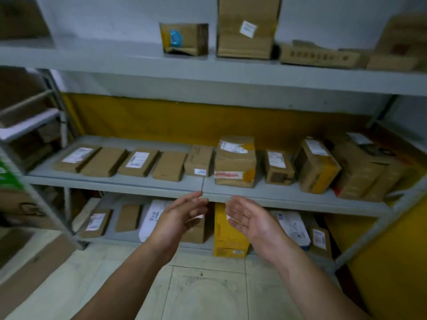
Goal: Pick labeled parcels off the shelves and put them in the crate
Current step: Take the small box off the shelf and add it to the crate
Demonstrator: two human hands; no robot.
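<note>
My left hand [182, 215] and right hand [249, 220] are empty, fingers [191, 199] straight and loosely spread, palms facing, just below the front edge of the grey metal shelf [288, 192]. The taped brown cardboard parcel with a white label [235, 161] sits above and beyond them near that edge, and I judge my right hand the nearer.

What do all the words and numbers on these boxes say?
No text here can be read for sure; the picture is blurry.
White label on the tall box, top shelf: too blurred.
Row of marks on the flat box: too blurred.
Red tape on the middle box: too blurred.
Dark print on the white bag: too blurred.
Other white labels: too small.
</note>
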